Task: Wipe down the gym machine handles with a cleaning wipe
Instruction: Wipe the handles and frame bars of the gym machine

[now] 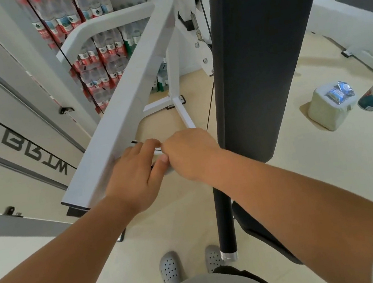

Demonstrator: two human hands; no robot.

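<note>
My left hand (pixel 137 175) and my right hand (pixel 190 155) meet fingertip to fingertip beside the near end of the white machine frame arm (pixel 123 97). Both pinch a small white wipe (pixel 158 151); only a sliver of it shows between the fingers, and a pale edge shows below my left thumb. A black handle bar (pixel 225 222) with a chrome end cap hangs straight down just right of my hands, under my right forearm. It sits below a tall dark upright pad (pixel 265 57).
Shrink-wrapped packs of water bottles (pixel 100 55) are stacked behind the frame. A pale tub (pixel 321 111) with blue packets on top stands on the floor at right, next to another person's shoe (pixel 372 101). A black seat pad (pixel 262 231) lies low at right, and my grey clogs (pixel 170 267) are below.
</note>
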